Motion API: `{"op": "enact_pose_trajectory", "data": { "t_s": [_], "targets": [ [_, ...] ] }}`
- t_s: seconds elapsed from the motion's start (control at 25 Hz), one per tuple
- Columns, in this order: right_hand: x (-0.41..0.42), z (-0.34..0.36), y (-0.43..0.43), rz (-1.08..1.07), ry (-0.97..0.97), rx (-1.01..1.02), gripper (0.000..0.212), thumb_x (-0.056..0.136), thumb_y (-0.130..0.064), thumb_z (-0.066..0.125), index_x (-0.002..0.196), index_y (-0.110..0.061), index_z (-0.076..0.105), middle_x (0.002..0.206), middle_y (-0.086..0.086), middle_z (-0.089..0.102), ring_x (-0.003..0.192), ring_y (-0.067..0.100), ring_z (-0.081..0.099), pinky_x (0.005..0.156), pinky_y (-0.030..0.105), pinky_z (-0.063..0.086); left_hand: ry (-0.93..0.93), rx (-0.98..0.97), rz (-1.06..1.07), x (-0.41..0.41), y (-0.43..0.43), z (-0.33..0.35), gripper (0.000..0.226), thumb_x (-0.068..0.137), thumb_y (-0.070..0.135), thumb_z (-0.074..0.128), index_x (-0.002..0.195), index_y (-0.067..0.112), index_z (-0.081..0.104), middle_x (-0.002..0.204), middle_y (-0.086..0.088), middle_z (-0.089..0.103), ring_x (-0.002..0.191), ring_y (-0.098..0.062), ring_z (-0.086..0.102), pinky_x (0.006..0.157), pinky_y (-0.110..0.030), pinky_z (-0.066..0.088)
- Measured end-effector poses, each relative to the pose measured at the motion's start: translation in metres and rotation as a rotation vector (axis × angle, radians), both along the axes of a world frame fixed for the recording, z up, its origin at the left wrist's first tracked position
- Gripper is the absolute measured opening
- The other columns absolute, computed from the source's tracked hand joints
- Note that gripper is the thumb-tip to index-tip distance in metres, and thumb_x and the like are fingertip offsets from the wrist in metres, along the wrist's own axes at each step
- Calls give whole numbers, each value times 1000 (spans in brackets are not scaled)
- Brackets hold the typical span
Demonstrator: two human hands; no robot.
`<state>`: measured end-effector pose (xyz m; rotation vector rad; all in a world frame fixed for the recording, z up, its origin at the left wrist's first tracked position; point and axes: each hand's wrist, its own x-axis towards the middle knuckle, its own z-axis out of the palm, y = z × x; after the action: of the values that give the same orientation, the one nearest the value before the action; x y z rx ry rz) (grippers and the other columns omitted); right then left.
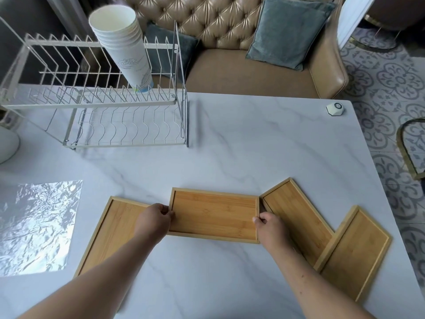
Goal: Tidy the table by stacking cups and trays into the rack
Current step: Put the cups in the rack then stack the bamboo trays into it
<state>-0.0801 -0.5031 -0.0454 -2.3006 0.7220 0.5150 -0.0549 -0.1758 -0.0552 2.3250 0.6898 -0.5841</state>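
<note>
Several bamboo trays lie along the near part of the marble table. The middle tray (213, 214) is gripped at both short ends: my left hand (154, 219) pinches its left rim and my right hand (269, 227) its right rim. A left tray (115, 229) lies partly under my left arm. Two more trays sit to the right, one (299, 215) angled beside my right hand and another (354, 252) near the table's edge. The white wire rack (101, 102) stands at the far left, with a stack of paper cups (125, 47) upright on its top tier.
A sheet of crinkled foil (39, 226) lies at the left edge of the table. A small white hexagonal device (335, 108) sits at the far right corner. A tan sofa with blue cushions (289, 31) stands behind the table. A white rounded object (7, 143) sits at the far left.
</note>
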Motion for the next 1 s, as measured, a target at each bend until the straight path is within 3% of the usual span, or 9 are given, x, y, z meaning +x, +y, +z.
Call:
{"op": "enact_pose_trajectory", "data": {
  "t_s": [0.08,0.2,0.36,0.48,0.6,0.72,0.84,0.88,1.0],
  "targets": [
    [3,6,2,-15,11,1,11,101,-25,64,108,-17,69,101,-2,73,86,19,68,72,36,61,16,30,-47,0,-3,6,22,95,37,66,111,23,72,96,4,75,84,-18,66,64,-31,46],
    [5,24,18,80,-142,-193,46,92,-21,72,135,-17,58,125,7,64,110,32,62,80,37,53,-74,28,-23,-19,6,17,36,93,47,61,122,26,65,106,6,73,89,-14,69,66,-31,48],
    [15,41,79,615,-461,-324,61,82,-28,81,137,-11,61,131,13,65,120,38,61,96,47,56,-231,248,20,-90,53,17,61,87,49,71,136,17,55,137,-6,62,123,-32,58,99,-45,49],
    [28,40,149,964,-284,-245,78,94,-50,61,161,-23,32,167,6,35,156,31,26,124,47,31,-75,377,116,-142,97,11,88,83,61,71,152,14,43,164,-11,39,147,-34,40,120,-48,34],
    [35,30,218,1217,-234,-258,85,98,-56,50,166,-30,9,176,2,8,162,30,-2,129,49,10,67,453,195,-190,133,8,109,83,77,58,163,12,23,174,-9,16,157,-30,23,127,-47,24],
    [42,23,271,1371,-200,-294,87,100,-56,46,167,-26,0,176,5,-1,161,31,-10,129,49,-3,127,451,360,-223,151,8,119,80,83,56,163,5,22,173,-12,21,156,-31,27,125,-49,29],
    [50,14,305,1384,-60,-357,93,100,-57,48,167,-20,-4,176,9,0,161,32,-8,130,48,-1,104,411,462,-240,157,7,103,78,79,61,141,-1,48,148,-16,50,137,-36,49,110,-51,45],
    [52,12,311,1362,-26,-352,94,100,-56,51,167,-17,-2,176,11,5,162,32,-2,131,46,4,89,392,442,-240,156,7,92,80,74,63,134,0,53,139,-15,53,130,-36,52,106,-50,47],
    [47,9,327,1275,-21,-237,88,99,-47,58,165,-11,12,171,11,23,157,28,23,127,39,25,85,240,437,-229,153,8,63,93,45,66,135,1,53,144,-16,49,135,-34,46,113,-47,41]
  ]
}}
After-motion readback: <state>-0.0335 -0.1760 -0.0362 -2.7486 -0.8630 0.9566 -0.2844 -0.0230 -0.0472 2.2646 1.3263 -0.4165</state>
